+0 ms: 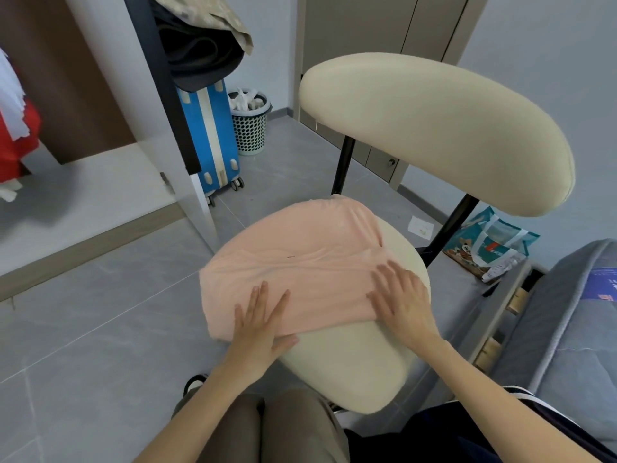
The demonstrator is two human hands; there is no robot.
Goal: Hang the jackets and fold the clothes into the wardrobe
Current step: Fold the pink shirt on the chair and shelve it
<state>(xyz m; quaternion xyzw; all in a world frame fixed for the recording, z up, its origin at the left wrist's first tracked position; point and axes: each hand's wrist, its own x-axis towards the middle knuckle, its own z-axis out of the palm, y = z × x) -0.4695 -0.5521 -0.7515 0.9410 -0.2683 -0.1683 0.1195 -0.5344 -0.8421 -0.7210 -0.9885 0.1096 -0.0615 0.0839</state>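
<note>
One basket (pixel 250 130) of white rubbish (pixel 245 101), left hand (pixel 258 324), right hand (pixel 402 302) on pink garment (pixel 293 259)

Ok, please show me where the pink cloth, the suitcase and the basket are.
pink cloth (pixel 293 259), head view, the middle of the folded cloth on the chair seat.
suitcase (pixel 228 135), head view, its blue front panel.
basket (pixel 250 132), head view, its perforated wall.

We can read no words or numbers: the printing on the teal bag (pixel 490 245) and the blue label (pixel 601 284) on the mattress (pixel 567 335) is too blurred.
</note>
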